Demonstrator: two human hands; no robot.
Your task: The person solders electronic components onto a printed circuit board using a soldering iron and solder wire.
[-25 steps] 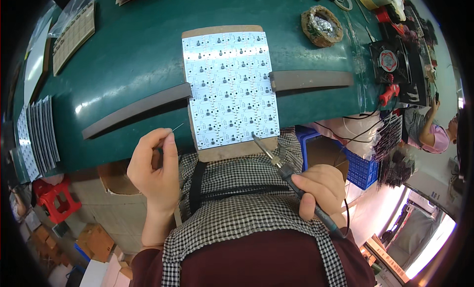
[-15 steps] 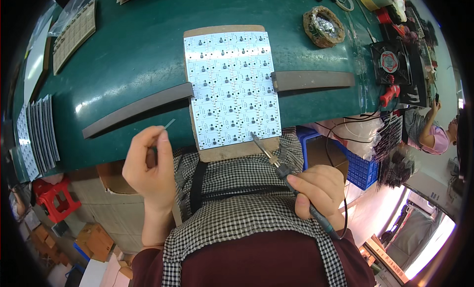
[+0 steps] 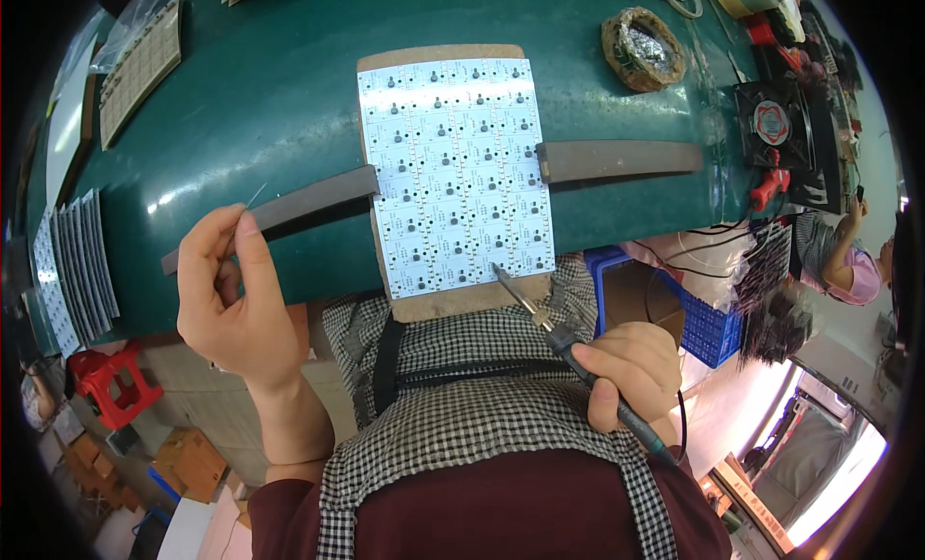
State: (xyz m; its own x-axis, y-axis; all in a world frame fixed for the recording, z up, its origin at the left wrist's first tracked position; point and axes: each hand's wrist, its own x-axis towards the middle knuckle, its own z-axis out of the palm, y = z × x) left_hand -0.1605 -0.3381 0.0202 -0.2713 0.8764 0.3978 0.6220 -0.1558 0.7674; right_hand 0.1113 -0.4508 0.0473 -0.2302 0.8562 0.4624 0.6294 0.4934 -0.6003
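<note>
A white circuit board panel (image 3: 462,189) with rows of small dark parts lies on a brown backing board (image 3: 472,306) at the table's front edge. My right hand (image 3: 636,372) is closed round the dark handle of a soldering iron (image 3: 570,350). Its tip meets or hovers just over the panel's lower part; which of the two I cannot tell. Left of the panel, my left hand (image 3: 236,290) pinches a thin pale strip (image 3: 256,195) between thumb and forefinger, the free end pointing up and right. What it is made of does not show.
Dark flat bars, one left (image 3: 299,202) and one right (image 3: 621,160), reach the panel's sides. A rough round pot (image 3: 644,50) stands far right, near a black fan (image 3: 774,122). Stacked boards (image 3: 87,266) stand at left. Another person (image 3: 853,257) is at far right.
My left hand has moved left and up, taking the thin strip away from the panel. My right hand and the soldering iron have hardly moved.
</note>
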